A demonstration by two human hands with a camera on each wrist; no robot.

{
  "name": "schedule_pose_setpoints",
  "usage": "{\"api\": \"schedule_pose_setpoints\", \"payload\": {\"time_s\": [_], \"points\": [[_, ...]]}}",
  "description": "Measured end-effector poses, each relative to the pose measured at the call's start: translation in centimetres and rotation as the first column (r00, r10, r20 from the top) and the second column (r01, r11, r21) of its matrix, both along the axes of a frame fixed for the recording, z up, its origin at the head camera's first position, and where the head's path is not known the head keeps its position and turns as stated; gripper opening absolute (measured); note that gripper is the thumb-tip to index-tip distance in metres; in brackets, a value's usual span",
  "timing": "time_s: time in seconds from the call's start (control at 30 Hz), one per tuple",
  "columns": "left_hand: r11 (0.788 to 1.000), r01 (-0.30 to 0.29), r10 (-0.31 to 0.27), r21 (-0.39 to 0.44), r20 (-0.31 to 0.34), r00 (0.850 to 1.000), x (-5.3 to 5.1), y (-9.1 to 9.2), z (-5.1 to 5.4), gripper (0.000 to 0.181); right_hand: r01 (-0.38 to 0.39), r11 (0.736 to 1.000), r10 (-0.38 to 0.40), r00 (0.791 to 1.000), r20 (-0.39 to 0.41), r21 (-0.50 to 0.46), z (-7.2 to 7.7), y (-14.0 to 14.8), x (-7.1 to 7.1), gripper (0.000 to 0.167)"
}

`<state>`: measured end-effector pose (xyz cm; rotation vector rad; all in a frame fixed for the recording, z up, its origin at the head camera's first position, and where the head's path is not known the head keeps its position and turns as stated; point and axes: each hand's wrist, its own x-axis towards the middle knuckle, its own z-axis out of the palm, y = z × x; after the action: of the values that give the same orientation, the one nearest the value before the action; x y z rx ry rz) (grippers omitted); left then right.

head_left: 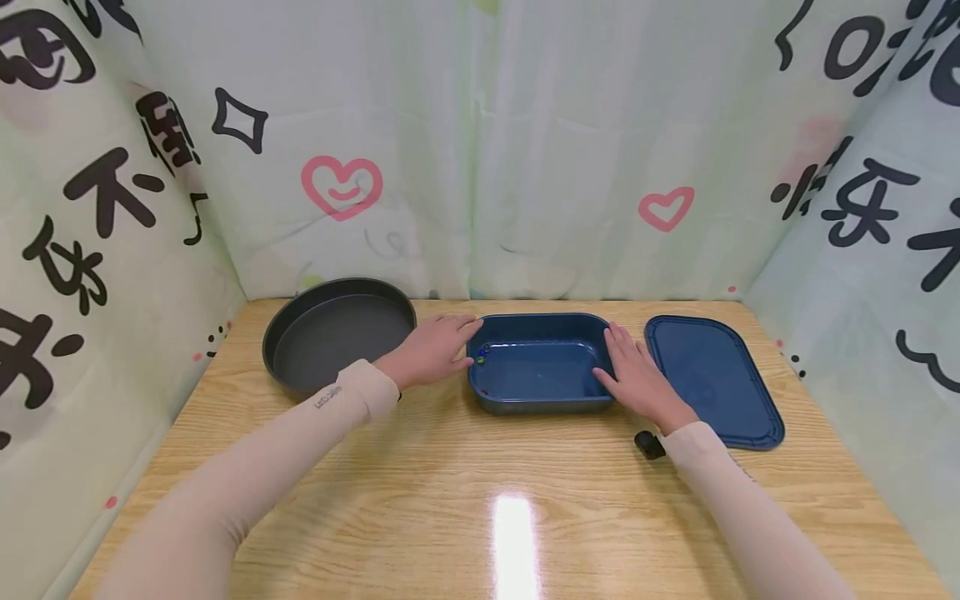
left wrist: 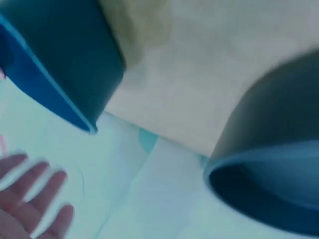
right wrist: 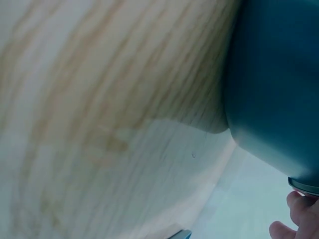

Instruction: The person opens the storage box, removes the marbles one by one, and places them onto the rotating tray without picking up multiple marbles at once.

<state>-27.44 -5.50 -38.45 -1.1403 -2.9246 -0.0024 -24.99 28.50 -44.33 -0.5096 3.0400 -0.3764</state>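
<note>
A blue rectangular box (head_left: pixel 540 367) without its lid stands on the wooden table. Several tiny shiny pieces, like glass marbles (head_left: pixel 482 354), lie inside by its left wall. My left hand (head_left: pixel 431 350) is at the box's left end, fingers extended; in the left wrist view those fingers (left wrist: pixel 37 186) are spread, with a gap to the box (left wrist: pixel 75 59). At the opposite end, my right hand (head_left: pixel 637 375) has its straight fingers against the right rim. The right wrist view shows its fingertips (right wrist: pixel 301 209) at the edge of the box (right wrist: pixel 279 89).
Behind my left forearm sits a round dark pan (head_left: pixel 337 329). A flat blue lid (head_left: pixel 712 379) lies to the right, partly behind my right hand. The black object (head_left: pixel 648 445) at my right wrist looks like the wrist camera. Printed curtains (head_left: pixel 480 167) enclose the table's back and sides.
</note>
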Motion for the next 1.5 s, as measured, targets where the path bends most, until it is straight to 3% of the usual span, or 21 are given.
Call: {"api": "schedule_pose_setpoints", "payload": {"time_s": [0.1,0.17,0.3,0.43,0.57,0.7,0.83,0.97,1.07,1.27,1.4,1.5], "points": [[0.996,0.09,-0.091,0.02,0.032,0.995,-1.6,0.7,1.1,0.048,0.005,1.0,-0.005,1.0,-0.001,0.0,0.0,0.1,0.0,0.073],[0.993,0.105,-0.11,0.044,0.118,0.987,-2.7,1.4,1.8,0.041,0.004,1.0,-0.004,1.0,-0.003,-0.002,-0.1,0.2,0.0,0.073],[0.995,0.042,-0.065,0.087,0.29,0.955,-4.6,3.1,2.8,0.034,0.009,1.0,-0.009,1.0,-0.007,0.0,-0.2,0.4,0.0,0.073],[0.993,-0.018,-0.026,0.119,0.354,0.935,-5.9,4.8,3.3,0.027,0.014,1.0,-0.014,1.0,-0.01,-0.008,-0.1,0.4,0.0,0.072],[0.999,-0.024,0.011,0.04,0.3,0.954,-6.8,6.3,3.1,0.019,0.017,1.0,-0.017,1.0,-0.014,-0.017,-0.1,0.5,0.0,0.072],[0.993,0.037,-0.012,-0.115,0.208,0.978,-7.2,7.6,2.2,0.013,0.019,1.0,-0.019,1.0,-0.012,-0.013,-0.2,0.5,0.0,0.071],[0.966,0.118,-0.084,-0.229,0.153,0.985,-7.3,8.8,1.5,0.002,0.02,1.0,-0.02,1.0,-0.006,-0.014,-0.2,0.3,-0.1,0.071],[0.918,0.189,-0.171,-0.347,0.082,0.982,-7.5,9.5,0.7,0.018,0.019,1.0,-0.019,1.0,-0.003,-0.023,-0.2,0.0,-0.1,0.072],[0.868,0.246,-0.263,-0.431,0.021,0.965,-7.7,9.5,-0.2,0.022,0.022,1.0,-0.022,1.0,-0.004,-0.023,-0.3,-0.1,-0.2,0.071],[0.766,0.313,-0.437,-0.562,-0.097,0.895,-7.9,9.1,-1.6,0.022,0.029,0.999,-0.029,1.0,-0.004,-0.024,-0.3,-0.1,-0.1,0.071],[0.728,0.339,-0.504,-0.596,-0.129,0.854,-7.8,8.6,-1.7,0.022,0.031,0.999,-0.031,1.0,-0.004,-0.028,-0.3,-0.2,0.2,0.071],[0.712,0.349,-0.536,-0.61,-0.15,0.831,-8.0,8.2,-2.0,0.022,0.035,0.999,-0.035,0.999,-0.006,-0.031,-0.2,-0.1,0.4,0.071]]}}
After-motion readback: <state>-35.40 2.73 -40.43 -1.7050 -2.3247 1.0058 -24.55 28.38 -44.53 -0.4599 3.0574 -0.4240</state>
